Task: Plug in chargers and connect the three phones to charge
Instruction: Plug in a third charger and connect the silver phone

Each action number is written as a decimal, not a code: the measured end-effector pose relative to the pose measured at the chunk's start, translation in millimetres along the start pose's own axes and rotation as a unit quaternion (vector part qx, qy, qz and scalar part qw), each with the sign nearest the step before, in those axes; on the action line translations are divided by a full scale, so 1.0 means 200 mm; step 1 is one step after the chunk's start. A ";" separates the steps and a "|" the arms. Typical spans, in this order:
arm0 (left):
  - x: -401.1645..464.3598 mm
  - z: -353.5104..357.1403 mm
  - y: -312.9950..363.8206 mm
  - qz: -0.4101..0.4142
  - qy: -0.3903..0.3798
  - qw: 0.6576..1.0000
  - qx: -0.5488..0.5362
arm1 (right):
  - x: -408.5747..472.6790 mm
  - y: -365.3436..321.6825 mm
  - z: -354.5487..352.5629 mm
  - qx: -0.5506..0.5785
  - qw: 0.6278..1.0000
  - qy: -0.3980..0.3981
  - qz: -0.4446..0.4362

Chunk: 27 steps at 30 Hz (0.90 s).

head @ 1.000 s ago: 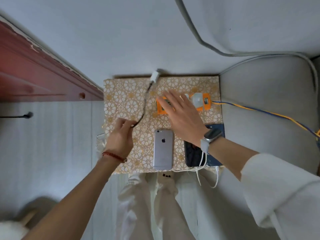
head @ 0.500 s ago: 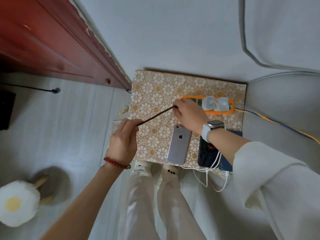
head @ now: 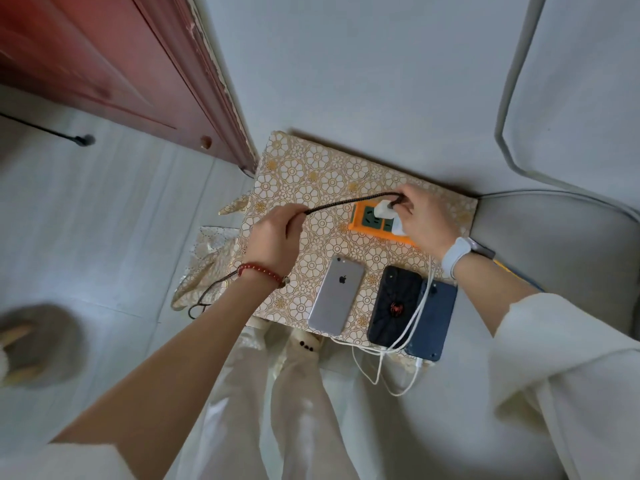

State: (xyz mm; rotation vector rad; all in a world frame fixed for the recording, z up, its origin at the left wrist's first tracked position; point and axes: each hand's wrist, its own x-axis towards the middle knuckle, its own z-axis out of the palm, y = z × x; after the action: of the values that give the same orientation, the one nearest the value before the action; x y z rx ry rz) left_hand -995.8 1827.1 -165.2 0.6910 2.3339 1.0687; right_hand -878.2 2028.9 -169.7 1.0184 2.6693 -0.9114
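Observation:
An orange power strip point(head: 360, 221) lies on a small table with a gold flower-patterned cloth point(head: 311, 174). My right hand point(head: 427, 216) holds a white charger plug point(head: 385, 210) over the strip's green sockets. A dark braided cable point(head: 349, 199) runs from that plug to my left hand point(head: 273, 242), which pinches it. Three phones lie face down at the near edge: a silver phone point(head: 336, 294), a black phone with a red spider point(head: 394, 304) and a dark blue phone point(head: 433, 320). White cables point(head: 414, 323) cross the black and blue phones.
A red-brown wooden door point(head: 114, 71) stands at the left by the grey wall. A grey sofa point(head: 568, 237) sits right of the table. My legs in white trousers point(head: 277, 410) are below the table edge. A slipper point(head: 38, 344) lies on the pale floor at left.
My right hand took the white plug and brought it over the power strip's left sockets. My left hand rose along the dark cable. The camera shifted left.

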 end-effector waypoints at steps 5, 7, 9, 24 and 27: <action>0.01 -0.02 0.00 -0.005 -0.003 1.000 -0.007 | 0.01 0.02 0.00 -0.037 0.999 -0.013 -0.008; 0.01 -0.01 0.01 -0.001 -0.009 1.000 -0.002 | 0.01 0.01 0.00 -0.054 0.999 0.003 0.001; 0.01 -0.01 0.02 0.005 -0.015 1.000 -0.006 | 0.02 0.01 0.01 -0.055 0.998 0.025 0.021; 0.07 0.01 0.09 -0.013 -0.011 1.000 -0.007 | -0.02 0.03 0.05 -0.026 0.994 0.065 0.080; 0.07 0.03 0.10 -0.001 -0.016 1.000 -0.010 | -0.05 0.02 0.06 -0.001 0.989 0.099 0.111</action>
State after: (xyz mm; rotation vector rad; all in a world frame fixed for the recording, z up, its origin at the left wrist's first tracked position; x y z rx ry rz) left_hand -998.6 1851.1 -156.0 0.6923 2.2936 1.0698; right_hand -869.9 2018.6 -178.3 1.4406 2.6360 -0.7991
